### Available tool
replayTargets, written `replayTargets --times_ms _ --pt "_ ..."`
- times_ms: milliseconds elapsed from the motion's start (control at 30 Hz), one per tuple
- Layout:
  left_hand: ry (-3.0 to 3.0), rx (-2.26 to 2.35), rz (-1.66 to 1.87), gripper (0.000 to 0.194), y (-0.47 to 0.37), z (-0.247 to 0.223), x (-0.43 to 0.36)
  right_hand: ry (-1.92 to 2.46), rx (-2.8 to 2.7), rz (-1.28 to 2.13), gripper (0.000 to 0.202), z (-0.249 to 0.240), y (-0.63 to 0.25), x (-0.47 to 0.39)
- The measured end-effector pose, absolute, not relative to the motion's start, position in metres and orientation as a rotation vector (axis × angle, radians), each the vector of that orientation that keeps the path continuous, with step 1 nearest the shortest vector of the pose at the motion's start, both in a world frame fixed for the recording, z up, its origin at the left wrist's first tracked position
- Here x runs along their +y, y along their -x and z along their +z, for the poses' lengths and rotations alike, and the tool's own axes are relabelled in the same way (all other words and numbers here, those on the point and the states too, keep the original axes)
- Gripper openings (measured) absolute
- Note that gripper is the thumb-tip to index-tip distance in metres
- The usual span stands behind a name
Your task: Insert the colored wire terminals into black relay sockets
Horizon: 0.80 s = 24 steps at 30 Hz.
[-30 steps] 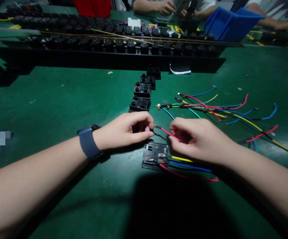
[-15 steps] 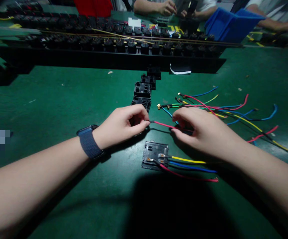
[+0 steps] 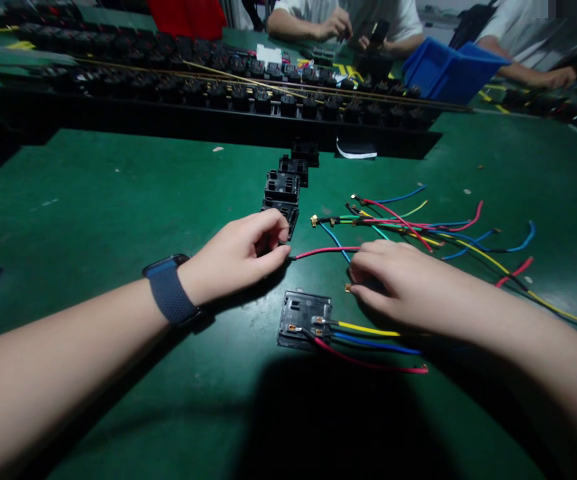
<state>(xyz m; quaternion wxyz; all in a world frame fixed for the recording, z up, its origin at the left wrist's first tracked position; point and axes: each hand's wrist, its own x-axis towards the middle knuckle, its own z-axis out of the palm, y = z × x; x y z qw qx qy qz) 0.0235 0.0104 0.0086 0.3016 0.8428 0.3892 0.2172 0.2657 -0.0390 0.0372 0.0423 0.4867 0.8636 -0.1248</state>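
Observation:
My left hand [image 3: 248, 250], with a watch on its wrist, pinches the dark end of a red wire [image 3: 318, 251]. That wire runs right and passes out of sight at my right hand [image 3: 393, 277]. The right fingers are closed, and a small brass terminal [image 3: 348, 288] sticks out by the thumb tip; whatever joins it is hidden. Below and between both hands lies a black plastic socket plate [image 3: 304, 310]. Yellow [image 3: 363, 329], blue [image 3: 368, 343] and red [image 3: 363, 363] wires lead rightward from its metal contacts.
Loose coloured wires with brass ends [image 3: 418, 223] spread beyond my right hand. Several black plastic parts [image 3: 282, 183] line up toward a long black rack [image 3: 228, 123] full of parts. A blue bin [image 3: 448, 70], a red container [image 3: 188, 17] and co-workers' hands [image 3: 336, 25] are farther back.
A brass terminal now shows at my right thumb tip. The red wire between my hands has gone from taut and slanting to slightly bowed. The whole view has shifted a little.

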Motion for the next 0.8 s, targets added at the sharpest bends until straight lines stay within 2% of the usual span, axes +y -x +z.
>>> replayTargets --times_ms 167,500,800 --pt "-2.277 1.042 0.649 0.015 -0.022 0.008 0.01 -1.58 2.899 -0.105 0.014 0.039 -0.256 -0.043" --pt "-2.399 0.6 0.717 0.019 -0.024 0.009 0.002 -1.459 3.261 -0.169 0.008 0.029 -0.244 -0.055" --pt "-2.371 0.53 0.745 0.009 -0.026 0.01 0.001 -1.463 3.31 -0.423 0.005 0.026 -0.238 -0.056"
